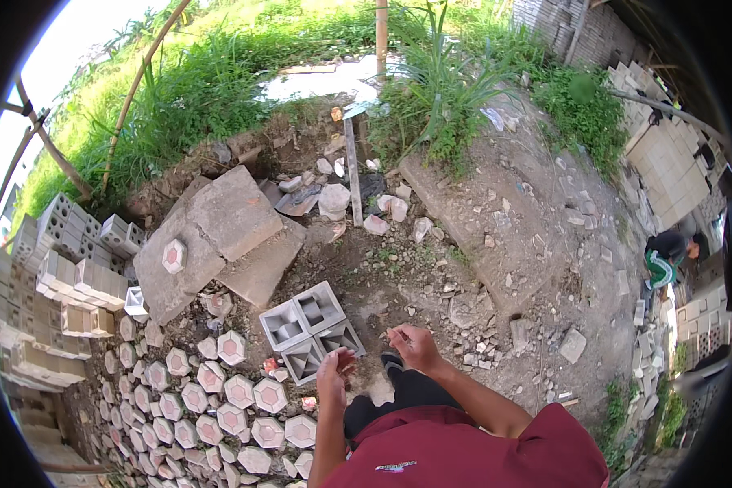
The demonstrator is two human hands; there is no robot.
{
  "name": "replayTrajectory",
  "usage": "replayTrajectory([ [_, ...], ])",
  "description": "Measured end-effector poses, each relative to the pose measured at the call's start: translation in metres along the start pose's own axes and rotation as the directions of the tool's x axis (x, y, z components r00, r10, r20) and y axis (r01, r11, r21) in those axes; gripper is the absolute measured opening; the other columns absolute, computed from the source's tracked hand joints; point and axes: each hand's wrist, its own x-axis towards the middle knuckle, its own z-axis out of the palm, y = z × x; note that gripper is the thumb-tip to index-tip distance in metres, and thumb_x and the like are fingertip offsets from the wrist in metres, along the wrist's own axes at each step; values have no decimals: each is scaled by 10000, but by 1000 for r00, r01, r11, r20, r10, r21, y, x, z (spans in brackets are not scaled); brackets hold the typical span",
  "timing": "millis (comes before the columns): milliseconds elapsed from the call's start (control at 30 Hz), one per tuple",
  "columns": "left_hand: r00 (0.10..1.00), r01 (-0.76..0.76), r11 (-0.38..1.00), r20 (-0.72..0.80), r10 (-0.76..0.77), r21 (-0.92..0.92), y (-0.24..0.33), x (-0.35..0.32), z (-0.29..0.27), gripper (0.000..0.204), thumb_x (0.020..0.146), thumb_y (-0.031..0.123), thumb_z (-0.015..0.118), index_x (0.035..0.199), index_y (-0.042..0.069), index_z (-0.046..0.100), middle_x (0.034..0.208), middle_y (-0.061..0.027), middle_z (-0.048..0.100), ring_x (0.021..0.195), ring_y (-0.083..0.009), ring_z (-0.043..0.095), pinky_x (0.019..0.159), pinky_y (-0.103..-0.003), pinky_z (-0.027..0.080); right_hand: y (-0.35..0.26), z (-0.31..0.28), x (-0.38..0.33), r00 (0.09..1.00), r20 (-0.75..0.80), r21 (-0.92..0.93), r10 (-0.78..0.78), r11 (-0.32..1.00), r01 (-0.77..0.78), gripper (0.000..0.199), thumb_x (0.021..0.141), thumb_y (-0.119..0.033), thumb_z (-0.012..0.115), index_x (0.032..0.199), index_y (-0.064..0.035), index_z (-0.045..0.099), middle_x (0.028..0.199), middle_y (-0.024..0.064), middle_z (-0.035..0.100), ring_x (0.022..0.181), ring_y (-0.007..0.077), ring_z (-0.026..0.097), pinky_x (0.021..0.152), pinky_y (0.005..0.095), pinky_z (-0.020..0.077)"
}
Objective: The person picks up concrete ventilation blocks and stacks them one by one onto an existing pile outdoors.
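Observation:
My left hand [334, 376] is raised above the near edge of a cluster of grey concrete ventilation blocks [293, 320]. Its fingers are stretched and slightly apart, and it holds nothing visible. Just right of the blocks, my right hand [416, 347] hangs over the dirt with its fingers curled in; no object shows in it. The blocks lie together on the ground in a square, their recessed, angled openings facing up. Neither hand appears to grip them.
Hexagonal pavers [239, 391] cover the ground at left, beside stacked hollow blocks [65, 281]. Broken concrete slabs [207, 232] lie beyond. Rubble [476, 325] and a sloping slab [496, 220] lie right. A wooden plank [353, 172] stands ahead. Another person [663, 259] bends at far right.

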Motion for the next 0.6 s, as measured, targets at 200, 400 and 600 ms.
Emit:
replayTrajectory([
  [200, 974, 31, 976, 215, -78, 216, 21, -19, 28, 317, 930, 311, 448, 1024, 45, 591, 967, -94, 654, 919, -190, 594, 794, -349, 453, -25, -1, -81, 903, -325, 376, 281, 915, -150, 323, 916, -299, 550, 842, 7, 625, 654, 53, 636, 609, 84, 592, 557, 239, 460],
  [400, 829, 17, 915, 506, -239, 404, -8, -27, 98, 355, 938, 321, 444, 1100, 19, 533, 1032, -104, 611, 916, -195, 589, 787, -341, 466, -26, -50, -171, 736, -569, 358, 366, 916, -179, 288, 925, -255, 545, 1034, 12, 549, 712, 49, 622, 630, 78, 573, 577, 231, 458],
  [600, 693, 88, 762, 510, -510, 642, -82, -56, 164, 357, 922, 318, 469, 1102, 17, 533, 1011, -109, 621, 926, -197, 589, 787, -341, 474, 23, -91, -278, 414, -798, 461, 438, 886, -48, 441, 916, -187, 567, 1246, 27, 368, 802, 97, 601, 709, 135, 605, 624, 264, 499],
])
